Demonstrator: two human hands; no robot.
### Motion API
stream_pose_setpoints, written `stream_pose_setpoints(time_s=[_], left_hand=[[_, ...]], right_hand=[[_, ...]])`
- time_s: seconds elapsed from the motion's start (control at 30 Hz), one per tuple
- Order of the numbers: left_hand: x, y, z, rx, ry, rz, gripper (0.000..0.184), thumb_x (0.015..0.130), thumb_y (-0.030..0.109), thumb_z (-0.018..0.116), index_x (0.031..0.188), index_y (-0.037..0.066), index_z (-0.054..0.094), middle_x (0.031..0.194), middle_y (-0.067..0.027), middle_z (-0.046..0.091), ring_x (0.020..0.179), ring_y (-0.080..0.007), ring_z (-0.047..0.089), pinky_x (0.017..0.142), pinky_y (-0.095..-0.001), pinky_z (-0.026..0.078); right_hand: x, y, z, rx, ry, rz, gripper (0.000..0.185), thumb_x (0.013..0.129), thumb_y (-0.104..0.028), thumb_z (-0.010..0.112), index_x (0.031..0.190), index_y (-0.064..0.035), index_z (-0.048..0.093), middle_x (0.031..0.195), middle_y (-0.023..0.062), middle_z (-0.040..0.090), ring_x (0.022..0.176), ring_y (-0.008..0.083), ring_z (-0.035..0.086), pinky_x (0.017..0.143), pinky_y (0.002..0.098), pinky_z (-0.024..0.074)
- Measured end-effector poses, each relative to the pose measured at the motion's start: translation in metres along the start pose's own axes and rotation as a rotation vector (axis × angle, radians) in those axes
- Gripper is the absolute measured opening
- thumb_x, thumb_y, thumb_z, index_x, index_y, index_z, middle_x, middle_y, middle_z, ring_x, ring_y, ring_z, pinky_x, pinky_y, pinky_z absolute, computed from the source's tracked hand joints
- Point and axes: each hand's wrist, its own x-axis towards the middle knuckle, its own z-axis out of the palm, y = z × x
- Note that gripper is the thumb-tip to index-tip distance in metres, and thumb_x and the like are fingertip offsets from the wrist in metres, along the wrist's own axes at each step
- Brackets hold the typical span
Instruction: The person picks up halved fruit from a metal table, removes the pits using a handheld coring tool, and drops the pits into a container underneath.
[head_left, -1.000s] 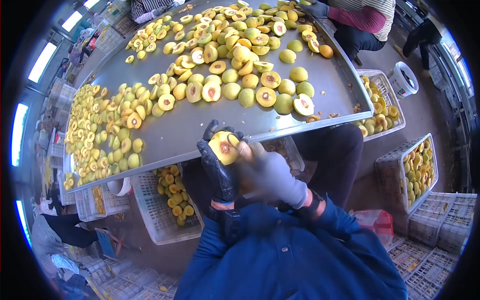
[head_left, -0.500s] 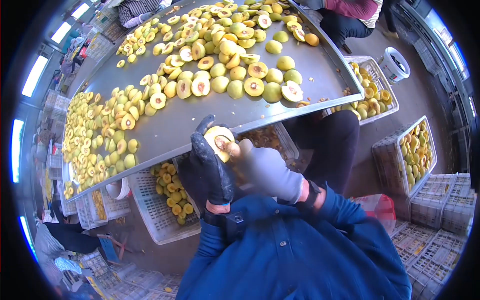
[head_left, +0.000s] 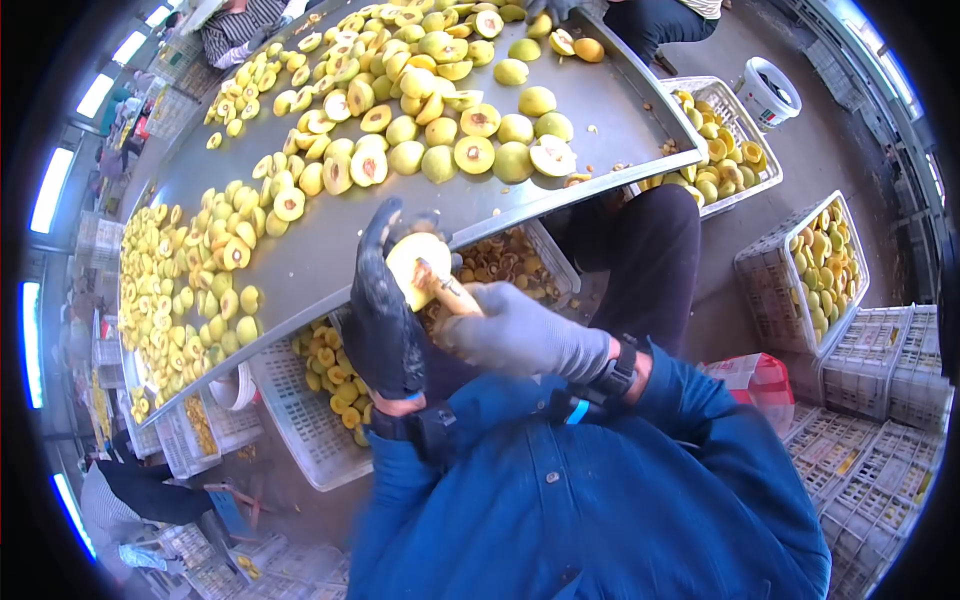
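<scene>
My left hand [head_left: 385, 320], in a dark, worn glove, is closed round a peach half [head_left: 408, 262] with its cut face toward my right hand. My right hand [head_left: 520, 330], in a grey glove, grips a pitting tool with a light wooden handle [head_left: 457, 297]. The tool's tip meets the reddish-brown centre of the peach half; its exact shape is hidden. Both hands are in front of the near edge of a metal table [head_left: 330, 250]. Many halved peaches [head_left: 430, 100] are spread over the table, some cut side up.
Below the table edge sits a container of brown pits and scraps [head_left: 505, 265]. Crates of peach halves stand at left [head_left: 300, 420], far right [head_left: 720, 150] and right [head_left: 825, 270]. A white bucket [head_left: 768, 95] and stacked crates [head_left: 880, 370] are beyond. A co-worker's gloved hand [head_left: 550, 10] reaches over the far edge.
The view has shifted, so the table appears further up and left. My right hand has turned, bringing the tool's wooden handle into sight. A co-worker's hand has come over the table's far edge.
</scene>
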Motion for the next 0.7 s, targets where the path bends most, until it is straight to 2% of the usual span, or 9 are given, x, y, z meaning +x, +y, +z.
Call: stream_pose_setpoints(time_s=[0.03, 0.13, 0.17, 0.27, 0.3, 0.4, 0.43, 0.53, 0.7], left_hand=[[-0.004, 0.012, 0.006, -0.073, 0.027, -0.062, 0.039, 0.102, 0.031, 0.043, 0.124, 0.003, 0.06, 0.103, -0.0094, 0.072, 0.092, -0.0206, 0.07, 0.086, -0.0341, 0.054], [-0.012, 0.016, -0.001, -0.257, -0.04, -0.191, 0.048, 0.105, 0.038, 0.037, 0.117, 0.001, 0.064, 0.096, -0.0112, 0.072, 0.089, -0.0204, 0.07, 0.084, -0.0329, 0.054], [-0.008, 0.01, -0.004, -0.144, -0.094, -0.043, 0.048, 0.105, 0.037, 0.036, 0.115, -0.001, 0.064, 0.094, -0.0117, 0.072, 0.086, -0.0205, 0.07, 0.08, -0.033, 0.055], [0.0, 0.004, -0.014, -0.359, -0.193, -0.136, 0.051, 0.105, 0.038, 0.035, 0.112, -0.002, 0.065, 0.095, -0.0122, 0.072, 0.085, -0.021, 0.07, 0.08, -0.0336, 0.055], [0.002, 0.003, -0.014, -0.266, -0.191, -0.074, 0.053, 0.105, 0.041, 0.035, 0.108, -0.002, 0.067, 0.093, -0.0122, 0.072, 0.085, -0.0212, 0.07, 0.08, -0.0339, 0.055], [0.007, 0.01, -0.015, -0.234, -0.276, 0.012, 0.058, 0.103, 0.045, 0.037, 0.1, -0.003, 0.069, 0.09, -0.0121, 0.073, 0.083, -0.0218, 0.07, 0.079, -0.0336, 0.055], [0.008, 0.014, -0.013, -0.188, -0.297, 0.03, 0.059, 0.102, 0.046, 0.038, 0.096, -0.004, 0.069, 0.086, -0.0129, 0.072, 0.08, -0.0226, 0.07, 0.078, -0.0345, 0.055], [0.011, 0.005, -0.006, -0.348, -0.289, -0.018, 0.06, 0.102, 0.048, 0.039, 0.095, -0.005, 0.068, 0.086, -0.0149, 0.072, 0.08, -0.024, 0.07, 0.076, -0.0364, 0.056], [-0.001, -0.011, 0.009, -0.783, -0.226, -0.158, 0.065, 0.1, 0.057, 0.039, 0.103, -0.004, 0.063, 0.079, -0.0146, 0.069, 0.071, -0.027, 0.068, 0.066, -0.0387, 0.057]], right_hand=[[-0.005, -0.007, 0.003, 0.05, 0.002, 0.068, 0.021, 0.09, -0.019, 0.065, 0.099, -0.0009, 0.06, 0.067, -0.002, 0.055, 0.059, 0.0074, 0.052, 0.052, 0.0252, 0.0413], [-0.005, 0.006, -0.001, -0.339, 0.077, -0.249, 0.024, 0.089, -0.019, 0.064, 0.1, 0.001, 0.059, 0.07, 0.0005, 0.058, 0.062, 0.0132, 0.056, 0.057, 0.0312, 0.0464], [-0.007, 0.002, -0.009, -0.796, 0.153, -0.177, 0.026, 0.088, -0.018, 0.063, 0.104, 0.0026, 0.059, 0.073, 0.0029, 0.061, 0.067, 0.0168, 0.059, 0.064, 0.0354, 0.0493], [0.001, 0.017, -0.005, -0.4, 0.023, -0.229, 0.026, 0.087, -0.017, 0.065, 0.104, 0.0019, 0.06, 0.073, 0.0085, 0.063, 0.068, 0.0189, 0.06, 0.065, 0.0366, 0.0494], [-0.002, 0.007, 0.001, -0.345, 0.004, -0.029, 0.025, 0.087, -0.017, 0.064, 0.104, 0.0017, 0.061, 0.073, 0.0115, 0.063, 0.068, 0.0196, 0.061, 0.066, 0.0368, 0.0495], [-0.006, 0.01, -0.007, -0.543, 0.056, -0.295, 0.024, 0.088, -0.017, 0.064, 0.102, 0.0016, 0.061, 0.071, 0.0088, 0.061, 0.066, 0.0162, 0.059, 0.063, 0.0343, 0.0481], [-0.005, 0.0, -0.006, -0.808, 0.142, -0.18, 0.024, 0.088, -0.018, 0.063, 0.1, 0.0024, 0.061, 0.07, 0.0049, 0.058, 0.067, 0.0132, 0.057, 0.063, 0.032, 0.047], [0.002, 0.011, -0.014, -0.369, -0.016, -0.172, 0.023, 0.087, -0.019, 0.065, 0.095, 0.0023, 0.062, 0.066, 0.0023, 0.055, 0.06, 0.0134, 0.054, 0.059, 0.0328, 0.0456], [0.005, 0.012, -0.023, -0.369, -0.182, -0.055, 0.022, 0.087, -0.02, 0.067, 0.088, 0.0014, 0.066, 0.068, -0.0003, 0.056, 0.057, 0.0069, 0.048, 0.053, 0.0267, 0.0406]])
